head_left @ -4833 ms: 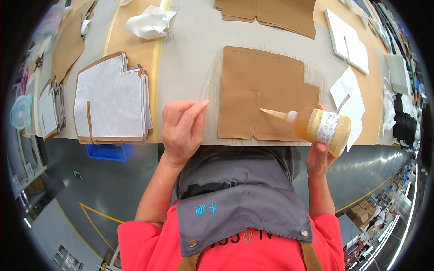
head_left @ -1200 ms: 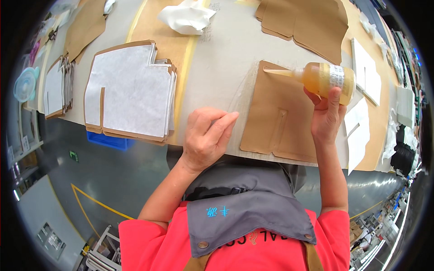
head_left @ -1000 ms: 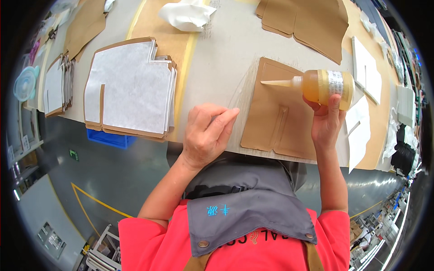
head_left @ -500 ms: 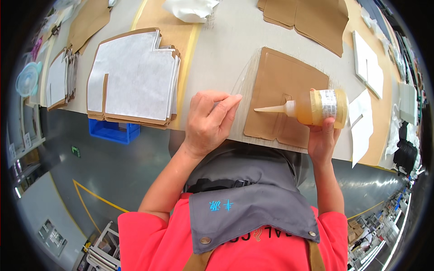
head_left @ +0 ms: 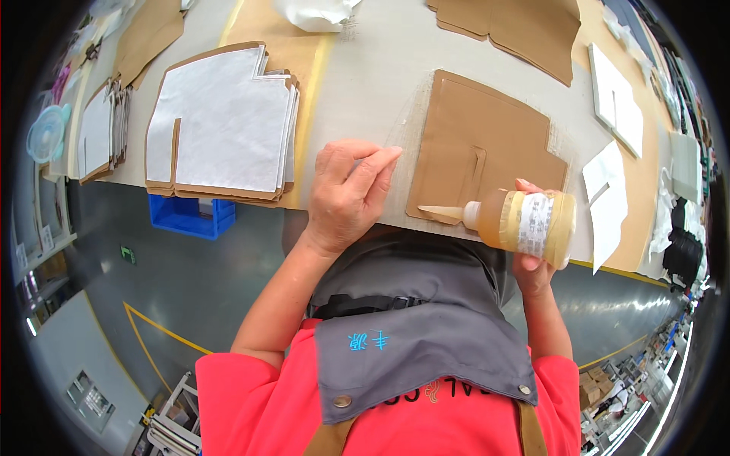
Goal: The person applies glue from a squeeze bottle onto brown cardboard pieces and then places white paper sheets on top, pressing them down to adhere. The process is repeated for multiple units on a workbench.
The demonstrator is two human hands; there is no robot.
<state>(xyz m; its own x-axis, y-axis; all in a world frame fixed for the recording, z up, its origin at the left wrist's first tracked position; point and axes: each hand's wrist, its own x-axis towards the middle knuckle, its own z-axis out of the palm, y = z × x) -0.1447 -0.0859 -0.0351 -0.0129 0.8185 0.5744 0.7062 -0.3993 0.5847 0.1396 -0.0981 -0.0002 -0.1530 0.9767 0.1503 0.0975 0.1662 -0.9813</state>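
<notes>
My right hand (head_left: pixel 534 275) is wrapped round a glue bottle (head_left: pixel 525 225), clear with amber contents, a pale label and a long pointed nozzle. The bottle lies nearly level, its nozzle tip over the near left corner of a brown panel (head_left: pixel 487 137) with a notched right side and a small slot. Whether the tip touches the panel, I cannot tell. Just left of the panel, my left hand (head_left: pixel 348 194) is closed in a pinch. Anything between its fingertips is too small to make out. Thin dried-looking streaks mark the table around the panel.
On the left of the table (head_left: pixel 365 91) stands a stack of white-faced brown panels (head_left: pixel 224 121), with a smaller stack (head_left: pixel 95 137) beyond it. More brown panels (head_left: pixel 525 30) lie at the back. White cut pieces (head_left: pixel 606 197) lie right. A blue crate (head_left: pixel 194 218) sits below the table edge.
The glue bottle in my right hand has moved nearer to me, its nozzle going from the panel's middle-left to its near left corner. My left hand has shifted slightly, still pinched.
</notes>
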